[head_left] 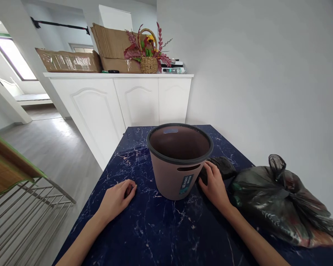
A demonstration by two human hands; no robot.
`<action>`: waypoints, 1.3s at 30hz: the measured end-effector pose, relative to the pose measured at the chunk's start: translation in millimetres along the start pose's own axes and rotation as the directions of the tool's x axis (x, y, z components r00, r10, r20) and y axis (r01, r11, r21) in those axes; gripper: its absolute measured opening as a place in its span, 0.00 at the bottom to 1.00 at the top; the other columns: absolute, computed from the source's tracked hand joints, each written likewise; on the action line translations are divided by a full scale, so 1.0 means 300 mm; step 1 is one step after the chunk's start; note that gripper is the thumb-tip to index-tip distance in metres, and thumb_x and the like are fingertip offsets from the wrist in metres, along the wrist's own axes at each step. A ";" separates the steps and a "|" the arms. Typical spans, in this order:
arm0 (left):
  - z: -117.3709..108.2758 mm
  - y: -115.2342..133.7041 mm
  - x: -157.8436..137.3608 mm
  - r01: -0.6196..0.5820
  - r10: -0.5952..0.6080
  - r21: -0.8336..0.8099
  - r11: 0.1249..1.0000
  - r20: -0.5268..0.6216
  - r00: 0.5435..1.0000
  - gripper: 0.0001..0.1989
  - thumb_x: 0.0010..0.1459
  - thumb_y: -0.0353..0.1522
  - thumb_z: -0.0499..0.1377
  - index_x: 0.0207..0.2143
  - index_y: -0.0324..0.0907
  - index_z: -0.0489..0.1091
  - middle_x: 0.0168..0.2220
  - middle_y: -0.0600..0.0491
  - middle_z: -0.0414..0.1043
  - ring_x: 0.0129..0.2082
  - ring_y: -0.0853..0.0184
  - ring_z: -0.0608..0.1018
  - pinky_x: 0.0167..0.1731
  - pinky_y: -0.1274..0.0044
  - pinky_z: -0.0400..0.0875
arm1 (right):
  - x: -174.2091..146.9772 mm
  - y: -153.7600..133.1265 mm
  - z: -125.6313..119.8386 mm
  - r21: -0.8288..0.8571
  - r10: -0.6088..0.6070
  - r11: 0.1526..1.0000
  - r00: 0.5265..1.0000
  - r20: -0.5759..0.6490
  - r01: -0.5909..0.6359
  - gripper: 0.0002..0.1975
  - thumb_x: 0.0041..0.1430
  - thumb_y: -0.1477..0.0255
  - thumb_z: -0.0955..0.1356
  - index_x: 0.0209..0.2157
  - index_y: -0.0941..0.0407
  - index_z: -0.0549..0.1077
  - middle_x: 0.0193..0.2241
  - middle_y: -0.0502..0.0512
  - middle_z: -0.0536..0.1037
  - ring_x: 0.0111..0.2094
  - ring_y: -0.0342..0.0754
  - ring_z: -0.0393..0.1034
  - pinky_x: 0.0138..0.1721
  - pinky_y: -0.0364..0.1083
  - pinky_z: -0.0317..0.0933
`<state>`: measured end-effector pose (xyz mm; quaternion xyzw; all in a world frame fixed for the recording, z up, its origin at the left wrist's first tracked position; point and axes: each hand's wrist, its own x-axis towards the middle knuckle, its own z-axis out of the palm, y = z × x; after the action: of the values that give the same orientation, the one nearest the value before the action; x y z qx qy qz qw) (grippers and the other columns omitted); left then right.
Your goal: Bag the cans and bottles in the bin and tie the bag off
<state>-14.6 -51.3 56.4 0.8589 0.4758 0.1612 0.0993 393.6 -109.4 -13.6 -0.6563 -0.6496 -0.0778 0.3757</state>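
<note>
A brownish-pink trash can (166, 177) with a dark grey rim stands upright on a dark blue marble-patterned table (155, 236). Its front has a slot handle and a teal label; no contents show inside. To the left of the can, my left hand (118, 197) rests on the tabletop with its fingers curled in, apart from the can. My right hand (215, 184) lies at the can's right side, thumb and fingers apart. Just behind those fingers is a crumpled black plastic bag (223, 166); whether they touch it or the can I cannot tell.
A full, knotted black garbage bag (274, 203) sits at the table's right. Beyond the table stands a white cabinet (138, 99) bearing cardboard boxes (72, 62), a flower basket (149, 64) and a plastic bottle (177, 70). A metal rack (30, 210) is at lower left.
</note>
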 end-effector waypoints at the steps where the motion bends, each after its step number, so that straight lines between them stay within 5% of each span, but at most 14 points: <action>1: 0.002 0.006 -0.001 -0.005 0.005 -0.002 1.000 0.004 1.000 0.17 0.74 0.45 0.48 0.42 0.47 0.71 0.31 0.55 0.75 0.30 0.63 0.78 0.32 0.73 0.65 | -0.001 0.016 0.006 -0.036 0.015 0.999 1.000 0.022 -0.014 0.26 0.73 0.63 0.61 0.67 0.56 0.67 0.66 0.69 0.68 0.69 0.67 0.61 0.65 0.66 0.62; 4: 0.013 0.025 -0.006 -0.027 0.027 -0.006 1.000 0.006 1.000 0.15 0.74 0.44 0.48 0.42 0.47 0.70 0.31 0.55 0.75 0.30 0.62 0.79 0.32 0.73 0.66 | -0.004 0.049 0.013 -0.082 0.062 0.995 0.996 0.067 -0.056 0.23 0.74 0.64 0.59 0.58 0.56 0.77 0.60 0.66 0.78 0.63 0.65 0.70 0.63 0.63 0.64; 8: 0.028 0.048 -0.018 -0.071 0.071 -0.016 0.997 0.001 0.997 0.13 0.74 0.41 0.49 0.42 0.47 0.70 0.32 0.54 0.76 0.31 0.62 0.79 0.31 0.73 0.66 | -0.006 0.048 -0.001 -0.091 0.124 0.989 0.991 0.048 -0.119 0.24 0.75 0.61 0.57 0.51 0.56 0.81 0.50 0.64 0.85 0.50 0.62 0.80 0.47 0.55 0.72; 14: 0.044 0.063 -0.032 -0.104 0.104 -0.024 0.994 -0.009 0.995 0.14 0.75 0.42 0.49 0.43 0.47 0.70 0.32 0.54 0.74 0.30 0.63 0.78 0.30 0.74 0.66 | -0.001 0.009 -0.026 -0.068 0.159 0.985 0.987 -0.005 -0.158 0.25 0.76 0.57 0.56 0.49 0.58 0.78 0.37 0.63 0.85 0.32 0.57 0.80 0.27 0.47 0.60; 21: 0.041 0.072 -0.047 -0.110 0.110 -0.010 0.994 -0.049 0.993 0.14 0.76 0.42 0.49 0.41 0.47 0.69 0.31 0.54 0.73 0.31 0.62 0.79 0.31 0.73 0.67 | 0.007 -0.033 -0.042 0.024 0.196 0.981 0.978 -0.070 -0.194 0.25 0.76 0.54 0.56 0.44 0.57 0.75 0.29 0.60 0.81 0.27 0.56 0.76 0.27 0.46 0.52; 32: 0.051 0.127 -0.090 -0.115 0.114 -0.007 0.993 -0.079 0.990 0.14 0.75 0.41 0.48 0.41 0.46 0.69 0.38 0.50 0.78 0.37 0.59 0.80 0.40 0.68 0.71 | -0.032 -0.117 -0.156 0.321 0.376 0.888 0.921 -0.097 -0.329 0.28 0.74 0.46 0.57 0.40 0.54 0.74 0.23 0.50 0.73 0.25 0.50 0.69 0.28 0.46 0.58; 35: 0.041 0.174 -0.118 -0.072 0.069 -0.098 0.993 -0.029 0.997 0.15 0.74 0.45 0.51 0.42 0.46 0.71 0.34 0.51 0.75 0.33 0.60 0.78 0.36 0.70 0.70 | -0.084 -0.155 -0.228 0.562 0.486 0.716 0.874 0.026 -0.414 0.27 0.71 0.45 0.62 0.43 0.54 0.77 0.30 0.52 0.80 0.31 0.50 0.73 0.31 0.45 0.65; 39: -0.002 0.305 -0.175 -0.004 0.054 -0.440 0.898 0.102 0.993 0.18 0.74 0.48 0.53 0.43 0.46 0.74 0.33 0.52 0.75 0.31 0.64 0.76 0.31 0.74 0.69 | -0.170 -0.217 -0.313 0.808 0.668 0.240 0.696 0.264 -0.537 0.22 0.59 0.49 0.73 0.45 0.51 0.80 0.41 0.55 0.85 0.39 0.56 0.80 0.33 0.48 0.73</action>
<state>31.1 -144.0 76.9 0.8292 0.4080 0.2173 0.3143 363.1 -214.1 48.0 -0.5780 -0.2695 0.3521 0.6850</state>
